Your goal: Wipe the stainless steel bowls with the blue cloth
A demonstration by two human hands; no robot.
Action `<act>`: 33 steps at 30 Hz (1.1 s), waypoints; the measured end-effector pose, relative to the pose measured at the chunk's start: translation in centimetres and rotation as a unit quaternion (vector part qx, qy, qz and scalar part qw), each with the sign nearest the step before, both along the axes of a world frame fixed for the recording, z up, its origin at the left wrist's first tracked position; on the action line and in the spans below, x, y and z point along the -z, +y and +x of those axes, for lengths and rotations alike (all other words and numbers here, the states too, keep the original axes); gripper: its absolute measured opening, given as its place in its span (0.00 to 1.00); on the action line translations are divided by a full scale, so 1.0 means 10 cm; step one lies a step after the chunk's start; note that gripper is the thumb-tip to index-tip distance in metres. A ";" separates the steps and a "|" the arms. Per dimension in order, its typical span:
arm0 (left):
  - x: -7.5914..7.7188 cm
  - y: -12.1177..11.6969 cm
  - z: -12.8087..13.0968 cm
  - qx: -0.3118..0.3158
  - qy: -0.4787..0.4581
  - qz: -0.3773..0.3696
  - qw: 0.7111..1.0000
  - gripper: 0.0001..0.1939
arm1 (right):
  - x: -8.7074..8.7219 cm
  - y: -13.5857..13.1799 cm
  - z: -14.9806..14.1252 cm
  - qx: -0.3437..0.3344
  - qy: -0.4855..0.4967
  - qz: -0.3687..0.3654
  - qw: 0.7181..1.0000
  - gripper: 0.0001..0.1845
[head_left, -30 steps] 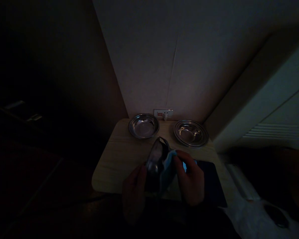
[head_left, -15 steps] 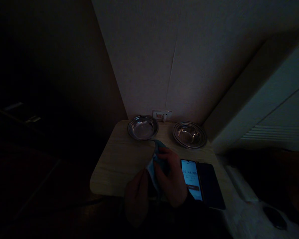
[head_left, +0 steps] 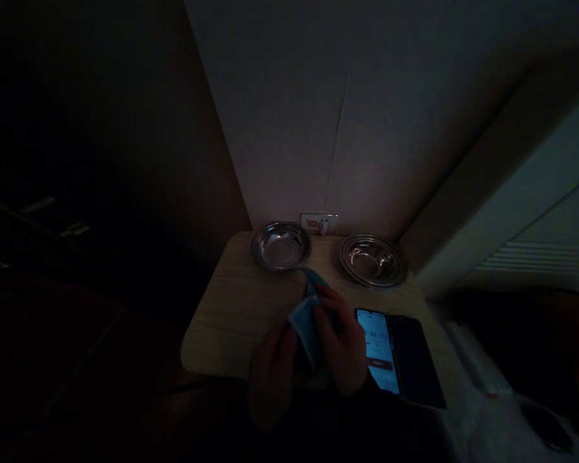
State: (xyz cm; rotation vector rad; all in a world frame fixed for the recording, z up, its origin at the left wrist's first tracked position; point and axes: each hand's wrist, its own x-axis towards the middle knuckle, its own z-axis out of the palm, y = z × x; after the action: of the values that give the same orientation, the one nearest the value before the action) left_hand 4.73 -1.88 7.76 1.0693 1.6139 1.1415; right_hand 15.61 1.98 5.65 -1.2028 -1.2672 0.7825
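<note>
A light blue cloth [head_left: 305, 325] is bunched up between my hands above the front of a small wooden table [head_left: 222, 321]. My right hand [head_left: 340, 341] is closed on the cloth, thumb and fingers pressed into its folds. Against the cloth's left edge, my left hand [head_left: 273, 366] is closed with its fingertips pinched together; the dim light blurs the exact grip. A round steel dish [head_left: 280, 247] lies beyond the cloth at the back left. Farther right sits a stack of similar steel dishes [head_left: 372, 262].
A lit phone [head_left: 379, 354] in an opened dark cover [head_left: 417, 360] lies right of my right hand. Behind the table, a wall socket [head_left: 319, 222] holds a plug. A dark oval object [head_left: 546, 426] rests on a pale surface at lower right. The room is very dark.
The cloth has been turned in my hands, and a flat, pale-edged part of it now faces up. The whole view has shifted slightly, and the phone's timer digits have advanced.
</note>
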 end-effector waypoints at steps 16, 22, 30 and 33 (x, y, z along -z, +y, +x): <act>0.05 0.08 0.06 -0.110 -0.076 -0.017 0.991 0.21 | -0.02 -0.20 0.00 -0.026 -0.103 0.068 0.992 0.11; 0.01 0.05 0.13 -0.138 -0.022 0.001 0.990 0.20 | -0.13 -0.14 -0.11 -0.002 -0.193 0.111 0.975 0.12; 0.02 0.04 0.11 -0.140 0.014 0.027 0.990 0.20 | -0.17 0.01 -0.13 -0.006 -0.101 0.034 0.994 0.09; 0.02 0.04 0.10 -0.115 0.025 0.045 0.992 0.19 | -0.15 0.03 -0.13 0.003 -0.085 0.035 0.996 0.09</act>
State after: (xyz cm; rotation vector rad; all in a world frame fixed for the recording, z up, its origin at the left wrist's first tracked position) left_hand 5.69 -1.52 7.51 0.9941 1.7732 1.3599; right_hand 14.35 2.26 7.17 -1.2354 -1.4183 0.6370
